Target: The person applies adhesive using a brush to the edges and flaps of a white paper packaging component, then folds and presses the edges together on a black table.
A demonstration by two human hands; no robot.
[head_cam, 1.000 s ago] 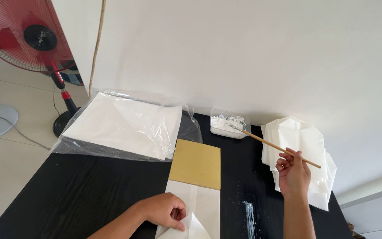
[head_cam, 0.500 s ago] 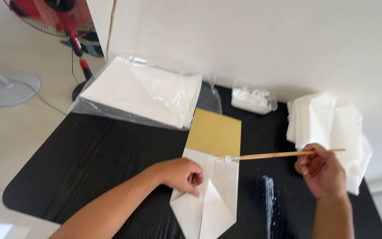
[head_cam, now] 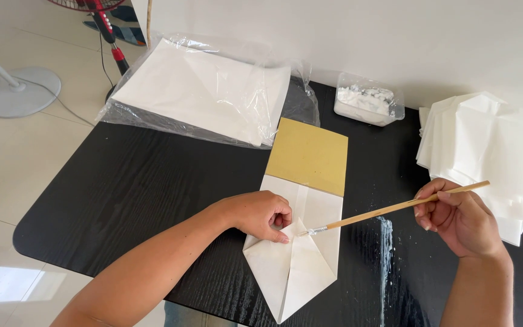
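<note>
I see the left hand point(head_cam: 260, 215) curled into a loose fist, knuckles and fingertips pressing down on the folded white paper point(head_cam: 295, 257) that lies flat on the black table point(head_cam: 140, 200). It grips nothing; it only pins the sheet near the upper left edge of the folded flaps. The paper narrows to a point toward me, below that hand, and its far end is tucked against a square of gold card point(head_cam: 310, 154) lying just beyond the left hand's knuckles.

The right hand point(head_cam: 458, 218) pinches a thin wooden brush point(head_cam: 394, 209) near its far end, thumb and fingers closed round the handle. The handle slants down and across toward the left hand, and the bristle tip touches the paper right beside the left fingertips, at the top of the centre fold.

Between the two hands, nearer the right one, a streak of white paste point(head_cam: 385, 242) is smeared on the table. Beyond the right hand sits a stack of folded white paper pieces point(head_cam: 485, 151), and further off between the hands a small clear tub of white paste point(head_cam: 367, 106). Beyond the left hand lies a clear plastic bag of large white sheets point(head_cam: 204, 91).
</note>
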